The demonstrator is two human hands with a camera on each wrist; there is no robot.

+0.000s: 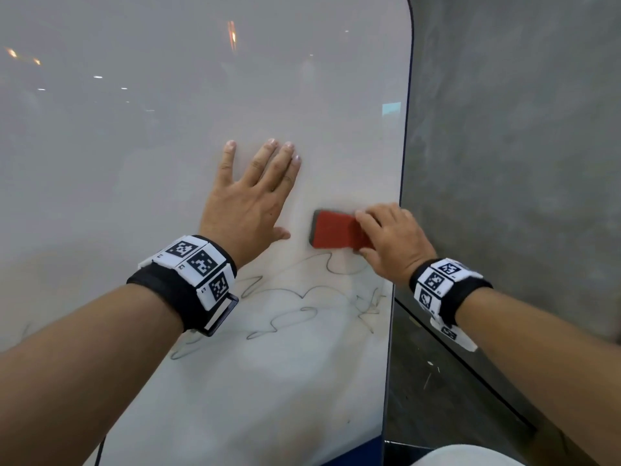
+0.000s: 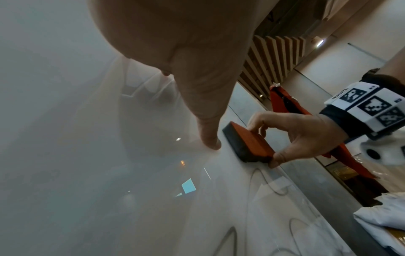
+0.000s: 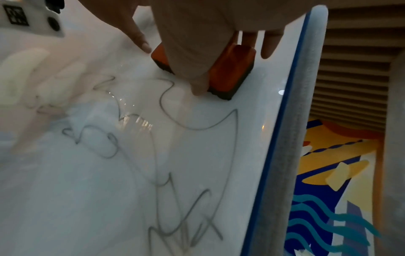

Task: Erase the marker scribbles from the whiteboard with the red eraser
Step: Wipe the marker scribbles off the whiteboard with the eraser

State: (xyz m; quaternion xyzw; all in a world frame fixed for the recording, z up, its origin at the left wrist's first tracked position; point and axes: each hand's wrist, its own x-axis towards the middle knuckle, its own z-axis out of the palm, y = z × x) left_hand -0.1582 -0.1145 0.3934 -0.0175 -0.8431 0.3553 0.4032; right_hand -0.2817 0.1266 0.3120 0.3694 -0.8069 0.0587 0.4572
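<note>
The left hand [image 1: 247,200] lies flat against the whiteboard [image 1: 141,169], fingers straight and spread, grasping nothing; the left wrist view shows mostly its palm, with only the thumb tip meeting the surface. Just to its right, apart from it, the red eraser [image 1: 332,229] sits with its dark pad face against the whiteboard near the right edge. The right hand [image 1: 391,242] grips the eraser's right end between thumb and fingers, hiding that end. Thin marker scribbles [image 1: 302,297] remain below both hands; part is covered by the left wrist, and the lines at far left are faint and hard to follow.
</note>
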